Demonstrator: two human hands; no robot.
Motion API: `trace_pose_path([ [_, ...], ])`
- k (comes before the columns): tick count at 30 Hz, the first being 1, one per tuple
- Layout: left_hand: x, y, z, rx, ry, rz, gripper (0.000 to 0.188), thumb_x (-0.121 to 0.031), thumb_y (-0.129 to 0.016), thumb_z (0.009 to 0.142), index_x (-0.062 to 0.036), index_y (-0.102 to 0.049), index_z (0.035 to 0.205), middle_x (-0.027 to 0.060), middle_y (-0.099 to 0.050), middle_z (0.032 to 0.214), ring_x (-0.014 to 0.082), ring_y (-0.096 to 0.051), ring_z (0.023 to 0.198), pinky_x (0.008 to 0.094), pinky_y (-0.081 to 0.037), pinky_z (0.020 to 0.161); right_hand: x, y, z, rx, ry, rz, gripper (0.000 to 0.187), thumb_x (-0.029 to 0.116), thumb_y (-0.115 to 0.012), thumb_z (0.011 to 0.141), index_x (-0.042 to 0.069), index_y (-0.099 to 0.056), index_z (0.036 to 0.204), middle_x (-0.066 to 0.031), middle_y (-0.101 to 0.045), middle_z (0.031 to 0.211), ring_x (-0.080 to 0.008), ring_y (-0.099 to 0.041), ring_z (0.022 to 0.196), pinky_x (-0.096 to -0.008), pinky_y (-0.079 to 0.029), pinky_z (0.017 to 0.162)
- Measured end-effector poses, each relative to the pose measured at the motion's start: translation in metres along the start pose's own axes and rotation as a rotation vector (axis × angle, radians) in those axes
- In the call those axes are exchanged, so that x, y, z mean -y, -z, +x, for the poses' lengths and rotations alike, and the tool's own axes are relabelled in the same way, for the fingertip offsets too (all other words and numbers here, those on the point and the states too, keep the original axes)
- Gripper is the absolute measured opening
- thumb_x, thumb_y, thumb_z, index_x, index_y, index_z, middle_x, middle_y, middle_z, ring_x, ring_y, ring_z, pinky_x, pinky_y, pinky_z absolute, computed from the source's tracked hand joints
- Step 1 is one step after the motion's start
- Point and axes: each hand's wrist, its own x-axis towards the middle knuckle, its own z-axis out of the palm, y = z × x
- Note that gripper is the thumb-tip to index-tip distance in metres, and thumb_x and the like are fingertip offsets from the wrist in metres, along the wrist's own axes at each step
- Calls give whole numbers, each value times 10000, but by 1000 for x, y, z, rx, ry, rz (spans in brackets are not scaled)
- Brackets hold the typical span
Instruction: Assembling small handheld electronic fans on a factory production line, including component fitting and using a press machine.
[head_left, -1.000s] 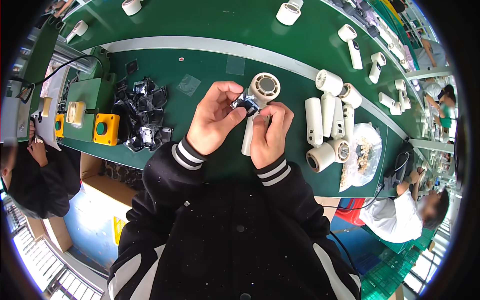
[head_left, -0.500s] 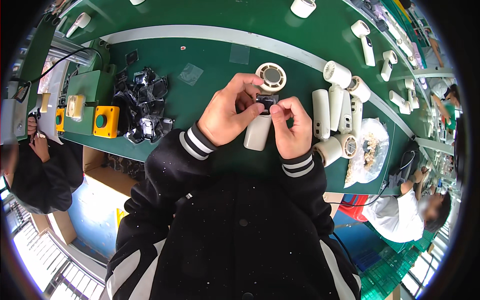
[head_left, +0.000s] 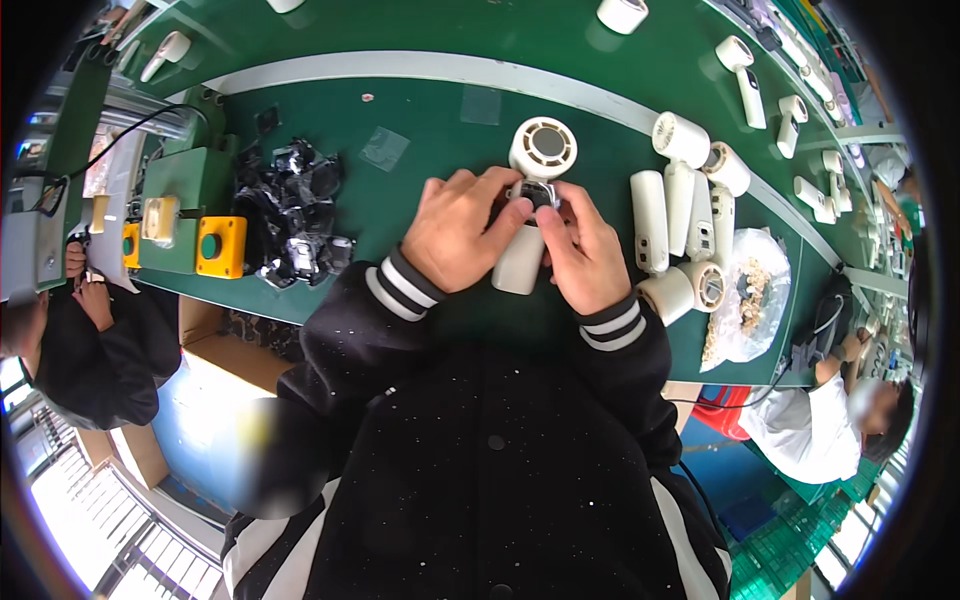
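From afar I see, at left, a pile of black pieces in shiny clear wrapping [head_left: 300,205], well apart from both hands. Next, the left hand [head_left: 458,228], half curled, has thumb and forefinger closed on the small glossy black piece [head_left: 537,190]. That piece lies over the upper handle of the cream plastic handheld fan [head_left: 517,262], just below its round head. The fan's long axis points away from me, tilting slightly right. The right hand [head_left: 592,258], similarly curled, closes on the piece's right edge; neither hand is clearly nearer. Farther right lies a cluster of cream fans [head_left: 677,208].
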Motion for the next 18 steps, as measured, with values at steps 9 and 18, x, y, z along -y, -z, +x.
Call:
trace_pose_path([
  [9, -8, -18, 0, -163, -31, -625, 384, -1, -527, 922, 12, -432, 1294, 150, -497, 1034, 244, -535, 816, 336, -466, 759, 5, -8, 10, -63, 280, 352, 330, 101, -537, 971, -9, -464, 1273, -115, -613, 1058, -167, -604, 936, -310, -489, 858],
  [18, -22, -2, 15, -134, -220, -484, 420, -1, -601, 883, -40, -473, 1282, 122, -524, 1115, 239, -559, 973, 343, -466, 826, 17, 6, 8, -23, 308, 761, 313, 49, -540, 963, 1, -455, 1260, -67, -560, 1160, -127, -536, 1070, -275, -450, 897],
])
